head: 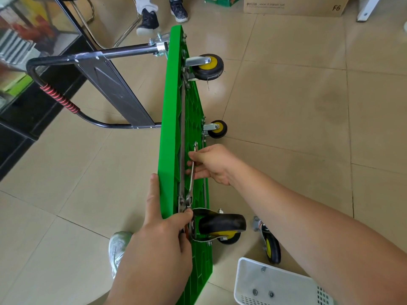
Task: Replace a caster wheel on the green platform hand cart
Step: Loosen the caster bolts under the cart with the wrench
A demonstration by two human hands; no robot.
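Observation:
The green platform cart stands on its side on the tiled floor, underside facing right. My right hand grips a silver wrench whose lower end sits on a bolt at the near caster's plate. My left hand holds the cart's near edge, index finger straight along the green top face, thumb pressed by the caster plate. The near caster wheel, black with a yellow hub, is on its bracket. A loose caster lies on the floor to its right.
A white plastic basket with a few nuts and a bolt sits at bottom right. Two more casters stick out of the underside. The black folding handle extends left. Another person's shoes and a cardboard box are at the top.

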